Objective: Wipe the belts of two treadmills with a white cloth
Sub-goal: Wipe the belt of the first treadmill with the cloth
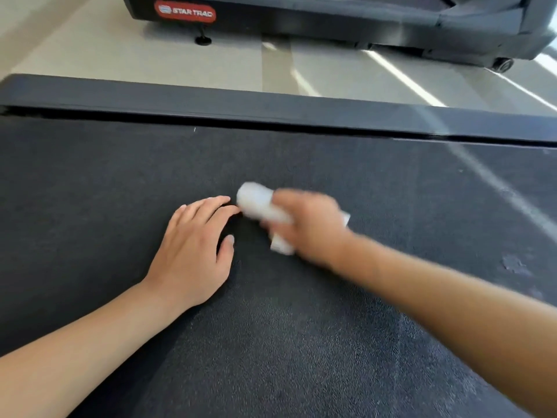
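wiping of the near belt is under way: our right hand clutches the white cloth mid-belt, left hand flat with fingers released; next we sweep toward unwiped belt.

pale floor with sunlit stripes, red Star Trac logo badge, black levelling foot, small wheel
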